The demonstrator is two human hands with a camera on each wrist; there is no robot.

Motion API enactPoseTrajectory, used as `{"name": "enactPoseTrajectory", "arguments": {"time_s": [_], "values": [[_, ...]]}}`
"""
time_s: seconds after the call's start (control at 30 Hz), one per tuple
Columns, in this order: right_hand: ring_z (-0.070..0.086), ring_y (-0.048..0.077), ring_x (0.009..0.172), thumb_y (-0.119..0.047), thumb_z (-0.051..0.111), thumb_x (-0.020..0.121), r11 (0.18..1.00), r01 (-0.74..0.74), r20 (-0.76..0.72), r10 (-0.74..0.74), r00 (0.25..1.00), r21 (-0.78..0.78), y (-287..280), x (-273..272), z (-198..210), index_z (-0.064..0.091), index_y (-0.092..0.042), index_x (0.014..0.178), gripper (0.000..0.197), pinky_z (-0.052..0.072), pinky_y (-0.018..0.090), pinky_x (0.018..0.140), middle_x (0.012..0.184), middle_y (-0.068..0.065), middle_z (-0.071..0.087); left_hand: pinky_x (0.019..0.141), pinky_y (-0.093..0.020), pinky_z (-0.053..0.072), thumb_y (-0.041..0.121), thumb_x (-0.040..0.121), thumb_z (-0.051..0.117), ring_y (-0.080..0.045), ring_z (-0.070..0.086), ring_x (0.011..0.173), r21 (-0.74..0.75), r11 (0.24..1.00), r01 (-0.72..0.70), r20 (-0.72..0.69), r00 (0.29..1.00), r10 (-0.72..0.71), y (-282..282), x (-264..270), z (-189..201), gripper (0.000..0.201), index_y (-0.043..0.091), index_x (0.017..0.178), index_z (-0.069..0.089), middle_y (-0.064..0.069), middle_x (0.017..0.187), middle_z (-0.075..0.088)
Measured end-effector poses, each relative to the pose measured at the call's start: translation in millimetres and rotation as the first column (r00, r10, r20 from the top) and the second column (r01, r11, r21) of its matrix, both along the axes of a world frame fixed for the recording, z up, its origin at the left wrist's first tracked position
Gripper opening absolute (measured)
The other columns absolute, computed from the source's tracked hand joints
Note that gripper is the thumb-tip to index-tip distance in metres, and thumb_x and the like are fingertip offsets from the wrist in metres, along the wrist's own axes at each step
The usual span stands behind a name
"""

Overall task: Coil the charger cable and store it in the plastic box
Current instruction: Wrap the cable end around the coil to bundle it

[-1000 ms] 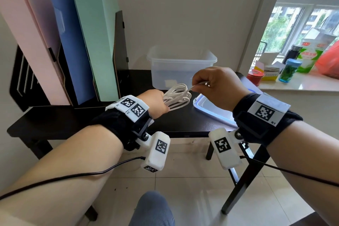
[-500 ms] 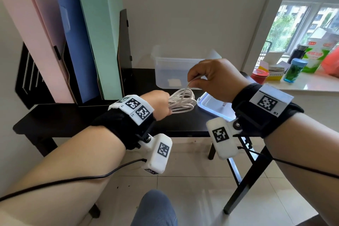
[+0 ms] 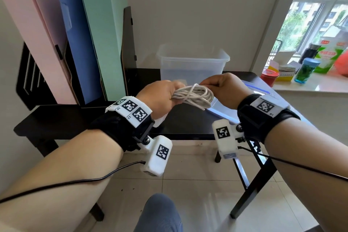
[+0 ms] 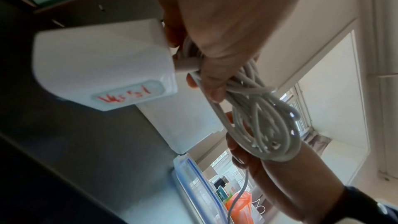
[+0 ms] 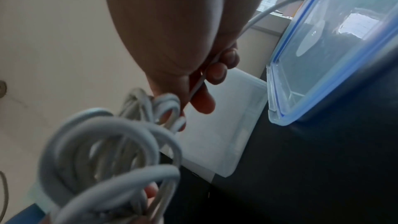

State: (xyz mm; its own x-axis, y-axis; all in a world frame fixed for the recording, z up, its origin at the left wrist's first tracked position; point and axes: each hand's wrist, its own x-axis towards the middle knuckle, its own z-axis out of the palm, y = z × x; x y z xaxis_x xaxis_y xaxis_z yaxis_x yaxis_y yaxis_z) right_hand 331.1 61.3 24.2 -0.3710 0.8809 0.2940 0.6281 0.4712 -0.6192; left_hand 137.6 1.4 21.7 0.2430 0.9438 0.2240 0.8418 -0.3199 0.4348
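Observation:
A white charger cable (image 3: 193, 96) is bundled into several loops above the black table (image 3: 62, 118). My left hand (image 3: 160, 96) grips the left end of the coil (image 4: 264, 122), and the white charger brick (image 4: 101, 67) sits under that palm. My right hand (image 3: 220, 88) pinches the loose end of the cable (image 5: 200, 81) against the right side of the coil (image 5: 112, 151). The clear plastic box (image 3: 192, 64) stands open just behind both hands. Its blue-rimmed lid (image 3: 263, 90) lies flat to the right, partly under my right wrist.
Pink, blue and green folders (image 3: 90, 34) stand in a black rack at the table's back left. A windowsill (image 3: 310, 84) on the right holds a red tin, a blue-capped jar and cartons. My knee (image 3: 158, 213) shows below the table's front edge.
My right hand came down from above the coil and now presses the cable end against the bundle. The loops look tighter and the coil lies more level in my left hand.

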Motion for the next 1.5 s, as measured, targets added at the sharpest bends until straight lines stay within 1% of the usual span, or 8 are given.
{"name": "enactPoseTrajectory", "arguments": {"time_s": [0.13, 0.23, 0.37, 0.53, 0.67, 0.9, 1.2, 1.5], "values": [[0.054, 0.008, 0.065, -0.011, 0.056, 0.087, 0.998, -0.019, 0.045, 0.021, 0.999, -0.052, -1, 2, 3, 0.072, -0.011, 0.083, 0.017, 0.043, 0.007, 0.061, 0.077, 0.005, 0.069, 0.076, -0.02, 0.044, 0.02, 0.089, 0.058, -0.011, 0.057, 0.084, -0.018, 1.0, -0.014, 0.27, 0.963, 0.018, -2, 0, -4, 0.02, 0.022, 0.108, 0.062, 0.006, 0.088, 0.063], [0.052, 0.02, 0.065, -0.01, 0.051, 0.086, 0.999, 0.003, 0.091, 0.001, 0.996, -0.043, -2, 1, 5, 0.066, -0.009, 0.068, 0.023, 0.048, 0.029, 0.069, 0.074, 0.015, 0.068, 0.068, -0.014, 0.04, 0.018, 0.089, 0.058, -0.007, 0.053, 0.075, -0.014, 0.998, -0.055, 0.343, 0.938, 0.056, 1, 1, -4, 0.021, 0.019, 0.109, 0.059, 0.01, 0.081, 0.057], [0.051, 0.004, 0.057, -0.018, 0.046, 0.093, 0.999, -0.027, 0.23, 0.034, 0.973, -0.035, -12, -10, 1, 0.063, -0.019, 0.079, 0.021, 0.041, 0.013, 0.065, 0.068, 0.0, 0.063, 0.066, -0.02, 0.043, 0.022, 0.089, 0.057, -0.013, 0.055, 0.078, -0.043, 0.987, -0.154, 0.398, 0.904, 0.158, 8, 5, -6, 0.02, 0.016, 0.108, 0.057, 0.006, 0.085, 0.058], [0.062, 0.028, 0.083, -0.023, 0.042, 0.095, 0.998, -0.061, 0.456, 0.038, 0.889, 0.035, -27, -19, 0, 0.063, -0.011, 0.096, 0.024, 0.049, 0.035, 0.079, 0.084, 0.01, 0.066, 0.072, -0.03, 0.038, 0.029, 0.091, 0.054, -0.023, 0.053, 0.083, -0.028, 0.943, -0.332, 0.244, 0.912, 0.329, 15, 4, -3, 0.024, 0.013, 0.108, 0.055, -0.003, 0.092, 0.057], [0.054, 0.028, 0.078, -0.027, 0.037, 0.096, 0.979, -0.125, 0.652, -0.01, 0.759, 0.161, -34, -24, 14, 0.059, -0.01, 0.095, 0.028, 0.04, 0.031, 0.067, 0.082, 0.007, 0.058, 0.07, -0.035, 0.041, 0.028, 0.091, 0.051, -0.026, 0.053, 0.08, 0.011, 0.929, -0.371, 0.045, 0.928, 0.37, 17, 7, -5, 0.023, 0.01, 0.105, 0.05, -0.007, 0.091, 0.057], [0.052, 0.026, 0.076, -0.02, 0.043, 0.091, 0.933, -0.198, 0.721, -0.086, 0.687, 0.3, -40, -26, 39, 0.054, -0.02, 0.08, 0.015, 0.038, 0.03, 0.063, 0.081, 0.001, 0.055, 0.067, -0.035, 0.04, 0.022, 0.092, 0.046, -0.026, 0.051, 0.078, 0.023, 0.951, -0.308, -0.225, 0.925, 0.305, 14, 11, -4, 0.02, 0.016, 0.111, 0.045, -0.006, 0.092, 0.057], [0.059, 0.025, 0.092, -0.028, 0.045, 0.09, 0.884, -0.236, 0.639, -0.088, 0.764, 0.404, -37, -28, 52, 0.064, -0.024, 0.098, 0.021, 0.043, 0.03, 0.068, 0.098, -0.001, 0.067, 0.069, -0.03, 0.036, 0.033, 0.087, 0.058, -0.03, 0.059, 0.092, 0.091, 0.986, -0.141, -0.318, 0.934, 0.164, -1, 15, -6, 0.032, 0.015, 0.112, 0.049, -0.009, 0.102, 0.064], [0.059, 0.02, 0.075, -0.029, 0.071, 0.076, 0.987, -0.13, 0.285, 0.099, 0.953, 0.09, -25, -10, 57, 0.07, -0.016, 0.08, 0.014, 0.048, 0.031, 0.077, 0.077, 0.004, 0.069, 0.073, -0.03, 0.042, 0.028, 0.089, 0.052, -0.024, 0.059, 0.091, 0.028, 0.999, 0.023, -0.308, 0.951, -0.013, -14, 15, 6, 0.021, 0.022, 0.108, 0.059, -0.002, 0.1, 0.064]]}}
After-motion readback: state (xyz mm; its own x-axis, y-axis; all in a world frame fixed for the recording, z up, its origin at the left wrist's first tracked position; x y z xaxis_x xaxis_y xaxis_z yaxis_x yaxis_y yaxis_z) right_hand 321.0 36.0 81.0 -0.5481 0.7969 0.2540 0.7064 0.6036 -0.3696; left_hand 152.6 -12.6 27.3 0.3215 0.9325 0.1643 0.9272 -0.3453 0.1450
